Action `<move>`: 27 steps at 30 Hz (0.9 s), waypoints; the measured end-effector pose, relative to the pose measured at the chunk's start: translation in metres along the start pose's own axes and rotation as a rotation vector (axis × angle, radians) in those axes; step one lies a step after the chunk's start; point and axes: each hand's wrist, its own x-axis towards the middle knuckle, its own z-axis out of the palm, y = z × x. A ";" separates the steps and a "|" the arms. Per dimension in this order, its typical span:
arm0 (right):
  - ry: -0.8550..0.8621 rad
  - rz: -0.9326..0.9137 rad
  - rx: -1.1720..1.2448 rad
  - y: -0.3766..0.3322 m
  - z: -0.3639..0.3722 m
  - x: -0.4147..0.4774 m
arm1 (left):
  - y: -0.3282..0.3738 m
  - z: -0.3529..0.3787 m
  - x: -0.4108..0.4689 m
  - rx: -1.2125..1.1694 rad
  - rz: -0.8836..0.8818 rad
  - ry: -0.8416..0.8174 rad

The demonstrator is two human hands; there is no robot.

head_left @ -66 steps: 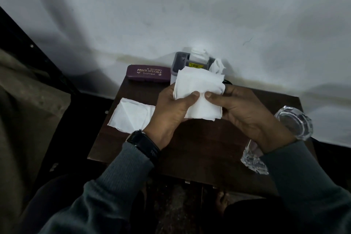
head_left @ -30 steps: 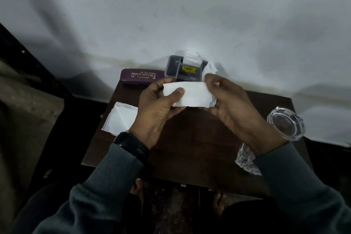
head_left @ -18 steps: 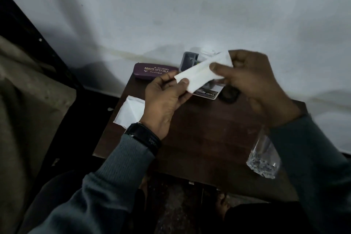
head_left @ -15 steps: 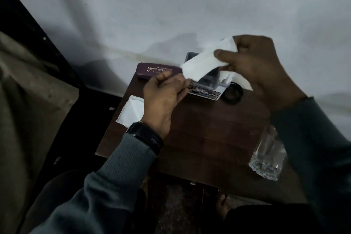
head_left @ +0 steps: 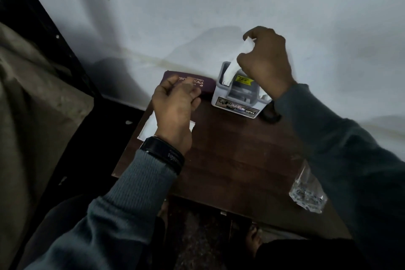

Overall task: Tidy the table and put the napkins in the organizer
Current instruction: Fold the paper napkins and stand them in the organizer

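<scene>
My right hand (head_left: 266,61) pinches a folded white napkin (head_left: 233,66) whose lower end stands inside the grey organizer (head_left: 234,104) at the back of the small brown table (head_left: 236,160). My left hand (head_left: 175,105) hovers with loosely curled fingers and holds nothing. Under it, a second white napkin (head_left: 148,129) lies flat at the table's left edge, partly hidden by the hand.
A maroon spectacle case (head_left: 206,85) lies against the white wall, left of the organizer. A clear glass tumbler (head_left: 306,190) stands at the table's right front. A dark round object (head_left: 270,114) sits just right of the organizer. Dark floor surrounds the table.
Both hands folded the napkin smaller. My left hand let go and dropped back over the table's left side, while my right hand carried the napkin up and lowered it into the organizer.
</scene>
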 end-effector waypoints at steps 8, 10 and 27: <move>0.036 0.047 -0.081 0.004 0.018 -0.025 | 0.004 -0.003 0.000 -0.023 -0.027 0.010; 0.175 -0.052 -0.016 0.000 0.017 -0.051 | 0.005 -0.002 0.000 -0.019 -0.027 0.005; -0.545 0.029 -0.129 -0.010 0.118 -0.122 | 0.035 -0.024 0.010 -0.064 -0.004 0.027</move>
